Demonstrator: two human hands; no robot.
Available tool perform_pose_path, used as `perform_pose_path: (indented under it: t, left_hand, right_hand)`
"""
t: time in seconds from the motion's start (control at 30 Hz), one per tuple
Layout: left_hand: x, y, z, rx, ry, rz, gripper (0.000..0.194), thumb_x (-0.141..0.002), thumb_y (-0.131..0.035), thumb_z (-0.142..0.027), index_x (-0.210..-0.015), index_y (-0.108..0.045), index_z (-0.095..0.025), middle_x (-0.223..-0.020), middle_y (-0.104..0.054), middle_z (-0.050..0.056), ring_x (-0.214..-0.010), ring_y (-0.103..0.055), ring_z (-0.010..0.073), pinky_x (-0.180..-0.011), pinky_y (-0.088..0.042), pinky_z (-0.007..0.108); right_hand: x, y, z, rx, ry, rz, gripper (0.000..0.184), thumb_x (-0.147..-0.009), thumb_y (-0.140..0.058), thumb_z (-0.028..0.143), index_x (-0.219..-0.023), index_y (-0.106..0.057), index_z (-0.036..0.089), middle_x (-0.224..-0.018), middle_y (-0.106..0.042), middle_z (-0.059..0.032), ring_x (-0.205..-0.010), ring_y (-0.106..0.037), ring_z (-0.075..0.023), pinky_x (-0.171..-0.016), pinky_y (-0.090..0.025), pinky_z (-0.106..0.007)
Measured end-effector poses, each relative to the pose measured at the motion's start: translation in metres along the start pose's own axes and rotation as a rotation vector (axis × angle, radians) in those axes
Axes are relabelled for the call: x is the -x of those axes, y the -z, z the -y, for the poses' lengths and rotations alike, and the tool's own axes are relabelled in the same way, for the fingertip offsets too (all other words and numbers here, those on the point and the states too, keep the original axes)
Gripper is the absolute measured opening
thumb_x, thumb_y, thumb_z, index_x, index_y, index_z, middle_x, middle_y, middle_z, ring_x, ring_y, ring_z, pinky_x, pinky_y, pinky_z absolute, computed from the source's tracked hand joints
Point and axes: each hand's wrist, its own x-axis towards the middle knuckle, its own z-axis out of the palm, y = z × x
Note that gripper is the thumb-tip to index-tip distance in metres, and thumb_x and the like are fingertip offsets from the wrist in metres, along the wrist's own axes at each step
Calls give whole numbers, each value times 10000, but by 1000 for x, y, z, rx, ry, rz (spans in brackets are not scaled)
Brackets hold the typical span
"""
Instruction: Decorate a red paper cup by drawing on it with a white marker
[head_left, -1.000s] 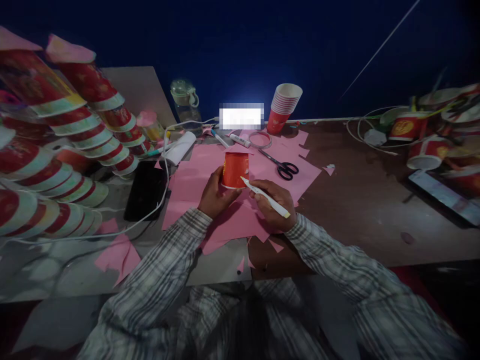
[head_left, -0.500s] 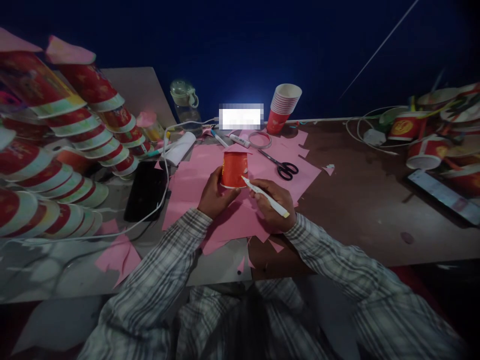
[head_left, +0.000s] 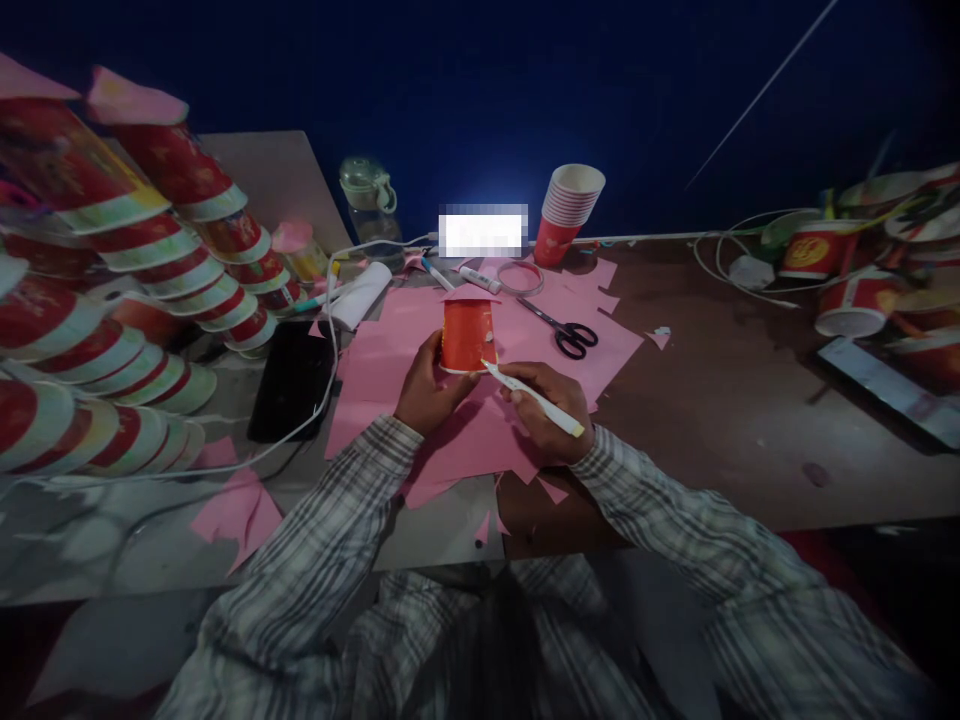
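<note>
Left hand (head_left: 427,395) clasps the red cup (head_left: 466,335) from its left side, thumb low along the near edge and the other fingers partly hidden behind the wall. Mouth-down, the cup is over the pink sheets (head_left: 375,370) near the middle of the work surface; whether it rests on them or is held just above, I cannot tell. A pink paper piece (head_left: 471,295) lies across its top.

Being apparently paper, the cup should be very light, fairly smooth and easy to dent: a hard squeeze mid-wall would likely buckle it. Its rolled white rim, at the bottom here, looks stiffest, so a soft grip low on the sides suits it best. The pink paper piece seems thin and easily creased or knocked askew, so fingers do better away from it.

Clamped between the thumb and fingers of the right hand (head_left: 555,405) is a white marker (head_left: 536,398), slim and rigid, best taken close behind its tip for control. That tip is at the cup's lower right; actual contact is too small to confirm.

Both forearms reach in from the near side and converge, wrists a little bent inward. The marker slants across the right hand, its yellow end towards the near right. Black-handled scissors (head_left: 574,340) lie right of the cup, and a dark phone (head_left: 292,380) lies left.
</note>
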Motion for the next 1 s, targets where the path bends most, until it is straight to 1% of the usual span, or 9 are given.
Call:
perform_pose_path:
  t: [0.17,0.33,0.47,0.67,0.8,0.9,1.0]
  left_hand:
    - [0,-1,0,35,5,6,829,-721,-801,-567,-1371,-469,-174,-1384,-578,172,-1290,-572,319,-1132,-441,496]
    - [2,-2,1,42,-9,22,822,-724,-807,-556,-1376,-467,-188,-1379,-576,173,-1276,-576,320,-1134,-435,520]
    - [3,-2,2,49,-8,32,819,-727,-812,-540,-1385,-459,-204,-1381,-575,165,-1265,-583,308,-1123,-448,515]
    - [3,-3,2,18,-18,25,851,-726,-792,-580,-1389,-452,-168,-1393,-559,188,-1276,-576,320,-1124,-447,514]
    - [3,-3,2,12,-30,27,843,-727,-784,-596,-1387,-459,-182,-1387,-565,172,-1282,-574,312,-1128,-448,492]
    - [3,-3,2,7,-25,24,847,-722,-787,-598,-1382,-462,-178,-1392,-563,177,-1284,-570,316,-1138,-433,505]
    - [2,-2,1,-6,-10,19,838,-719,-795,-583,-1376,-468,-177,-1390,-566,177,-1285,-566,322,-1150,-416,523]
  right_hand:
    - [-1,2,4,4,50,4,243,-942,-577,290,-1138,-682,192,-1002,-782,-98,-892,-763,-211,-810,-638,-350]
    - [-2,3,4,37,66,-2,266,-956,-569,307,-1172,-673,193,-1005,-775,-93,-900,-755,-208,-818,-630,-356]
    - [-3,1,2,48,84,-7,266,-949,-568,296,-1169,-672,190,-1025,-772,-91,-902,-750,-198,-822,-625,-346]
    - [-3,-1,1,57,55,-11,269,-954,-574,332,-1172,-673,207,-1010,-770,-86,-908,-746,-209,-827,-620,-357]
    - [-2,-2,1,38,43,-16,278,-947,-578,316,-1183,-673,202,-1027,-769,-95,-906,-746,-217,-819,-622,-369]
    - [-2,-2,0,46,19,-17,287,-942,-580,324,-1181,-677,201,-1027,-772,-96,-908,-747,-219,-837,-626,-379]
    - [-1,-2,0,42,19,-7,282,-939,-575,327,-1164,-684,196,-1015,-776,-93,-904,-749,-210,-841,-627,-365]
